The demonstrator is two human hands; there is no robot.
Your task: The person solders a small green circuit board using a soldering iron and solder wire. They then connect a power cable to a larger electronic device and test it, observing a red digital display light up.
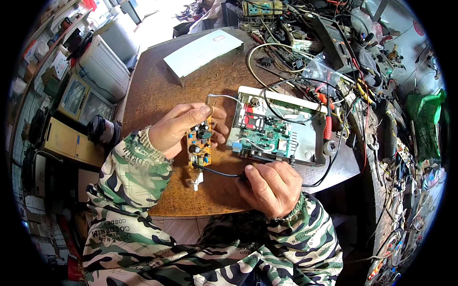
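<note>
The right hand (269, 186) pinches a black wire (217, 172) near the table's (157, 90) front edge. Just beyond, the left hand (179, 126) grips a small orange circuit board (199, 145). Farther right lies an opened white box (281, 128).

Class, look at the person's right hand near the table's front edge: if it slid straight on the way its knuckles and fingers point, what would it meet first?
The right hand points up and left along the black cable it pinches. Going on, it would probably first meet the lower end of the orange circuit board held by the left hand, though depth is unclear.
</note>
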